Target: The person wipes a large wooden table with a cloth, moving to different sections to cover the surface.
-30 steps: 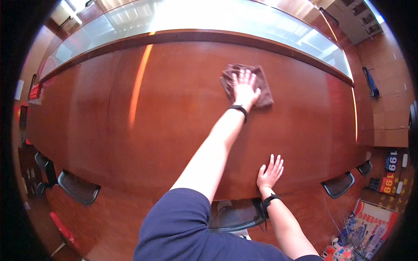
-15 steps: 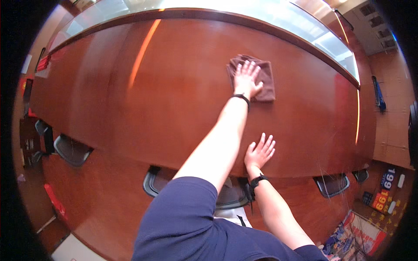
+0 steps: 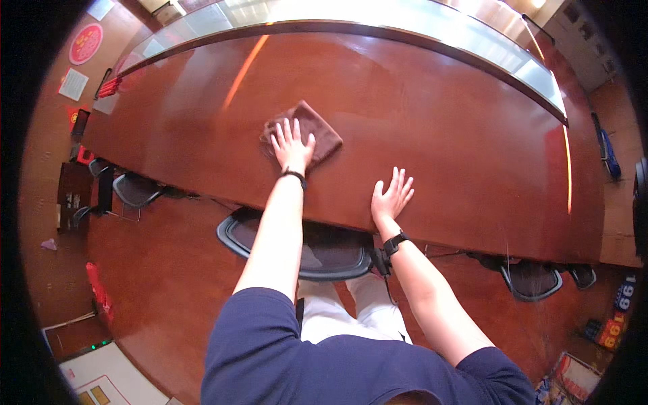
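The person's bare left hand (image 3: pixel 293 144) is lying palm down on a folded, dark brown fabric cloth (image 3: pixel 322 133), left of the frame's centre in its upper half. Its fingers are spreading out straight and unclenched, pressing on the cloth from above rather than gripping it. The cloth is resting on the long, glossy, reddish-brown wooden bench (image 3: pixel 466 135), one folded corner pointing toward the top of the frame, and its left part is appearing blurred. A thin black wristband (image 3: pixel 294 177) is circling the left wrist.

The bare right hand (image 3: pixel 392 198) is resting just right of the frame's centre, near the lower edge of the bench, well apart from the cloth. It is holding nothing, its fingers fanning out, released, and a black strapped watch (image 3: pixel 395 241) is sitting on that wrist.

Below the hands, a black chair with a rounded frame (image 3: pixel 324 274) is standing against the bench, partly hidden by the left forearm. A second dark chair (image 3: pixel 137 190) is standing at the left of the frame, another (image 3: pixel 532 280) at the lower right. Along the top, a long, pale, glassy panel (image 3: pixel 378 15) is bordering the bench
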A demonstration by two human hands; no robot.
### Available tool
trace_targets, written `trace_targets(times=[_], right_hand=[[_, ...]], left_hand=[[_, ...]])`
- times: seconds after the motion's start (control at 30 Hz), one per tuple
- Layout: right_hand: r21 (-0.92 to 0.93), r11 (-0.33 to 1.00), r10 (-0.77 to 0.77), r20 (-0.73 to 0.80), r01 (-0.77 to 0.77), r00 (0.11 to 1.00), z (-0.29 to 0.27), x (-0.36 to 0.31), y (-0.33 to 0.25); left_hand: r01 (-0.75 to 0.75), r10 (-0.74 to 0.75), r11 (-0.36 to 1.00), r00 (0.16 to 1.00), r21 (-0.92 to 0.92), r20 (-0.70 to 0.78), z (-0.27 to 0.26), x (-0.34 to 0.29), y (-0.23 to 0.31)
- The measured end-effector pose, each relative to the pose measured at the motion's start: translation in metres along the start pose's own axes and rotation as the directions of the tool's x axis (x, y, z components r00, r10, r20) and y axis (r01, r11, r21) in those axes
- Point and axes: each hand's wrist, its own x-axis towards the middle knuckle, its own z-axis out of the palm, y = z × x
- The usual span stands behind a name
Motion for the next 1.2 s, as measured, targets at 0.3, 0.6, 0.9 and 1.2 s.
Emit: trace_targets(times=[0.3,0.6,0.9,1.2], right_hand=[[0.645,0.738,-0.049,0.346,-0.199,0.937,-0.149,-0.069,0.122],[0.523,0.763,0.151,0.427,-0.38,0.891,-0.251,-0.197,0.182],[0.39,0.792,-0.579,0.235,0.469,0.781,-0.167,-0.094,0.099],[0.429,0.551,-0.823,0.423,0.716,0.38,-0.038,0.02,0.035]], left_hand=[[0.14,-0.109,0.989,0.883,-0.035,0.457,-0.078,-0.167,0.103],[0.037,0.013,0.992,0.92,-0.118,0.392,-0.094,-0.233,0.159],[0.057,-0.022,0.992,0.958,-0.115,0.286,-0.091,-0.239,0.154],[0.379,-0.402,0.908,0.908,0.175,0.119,-0.04,-0.199,0.175]])
